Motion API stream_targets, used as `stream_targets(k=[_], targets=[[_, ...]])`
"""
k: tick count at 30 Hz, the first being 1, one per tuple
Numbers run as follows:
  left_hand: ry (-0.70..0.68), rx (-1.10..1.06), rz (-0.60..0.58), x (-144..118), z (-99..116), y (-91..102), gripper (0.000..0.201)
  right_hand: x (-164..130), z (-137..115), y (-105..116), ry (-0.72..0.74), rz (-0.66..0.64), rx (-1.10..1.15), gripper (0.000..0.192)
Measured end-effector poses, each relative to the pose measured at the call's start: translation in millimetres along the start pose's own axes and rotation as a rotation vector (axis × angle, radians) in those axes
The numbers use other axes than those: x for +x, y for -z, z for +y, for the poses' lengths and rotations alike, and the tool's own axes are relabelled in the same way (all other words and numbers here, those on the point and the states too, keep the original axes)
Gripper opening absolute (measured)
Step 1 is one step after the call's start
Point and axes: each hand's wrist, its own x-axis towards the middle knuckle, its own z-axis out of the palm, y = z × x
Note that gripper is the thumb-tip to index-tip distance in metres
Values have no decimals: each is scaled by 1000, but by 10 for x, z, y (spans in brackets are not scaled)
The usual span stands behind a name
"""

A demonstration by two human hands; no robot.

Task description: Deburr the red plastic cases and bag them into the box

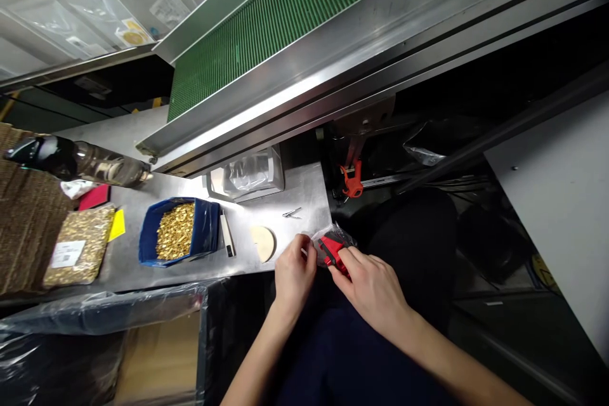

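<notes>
Left hand (294,273) fingers pinch the left edge of the clear bag (333,242) holding a red part (332,250); right hand (373,288) fingers grip it from the right. Bag sits between both hands, just off the surface (304,193) corner, long axis sideways.

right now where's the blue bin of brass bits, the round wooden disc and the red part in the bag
blue plastic bin of brass bits (148,242), head view, left wall
round pale wooden disc (263,243), head view, centre
red plastic part in clear bag (332,247), head view, red body

Two hands: left hand (294,273), right hand (372,288). One red part (332,247) in what looks like one clear bag. One blue bin (178,231), one brass packet (78,245), one disc (263,243), one bottle (78,162).
</notes>
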Motion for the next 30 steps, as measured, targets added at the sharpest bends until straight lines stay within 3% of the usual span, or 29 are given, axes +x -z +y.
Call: stream_targets(k=[5,7,9,12,14,19,24,28,30], targets=[[-113,-136,7,-127,84,70,16,143,-48,203,79,-104,-19,11],[-87,-226,21,-205,103,95,15,184,-97,312,143,-150,-20,16],[71,-454,56,-232,89,128,16,218,-156,393,238,-177,-28,17],[414,-945,51,-173,25,197,20,266,-234,419,379,-189,-88,9],[520,-1101,1,-119,-20,245,22,297,-267,386,445,-199,-134,5],[508,-1142,-68,-193,-50,303,25,347,-326,275,478,-228,-165,11],[429,-984,-71,-370,-114,239,30,407,-412,166,427,-271,-159,10],[517,-871,-53,-365,-292,223,38,472,-325,119,425,-334,20,36],[532,-826,-31,-370,-361,247,40,471,-197,126,357,-338,164,42]])
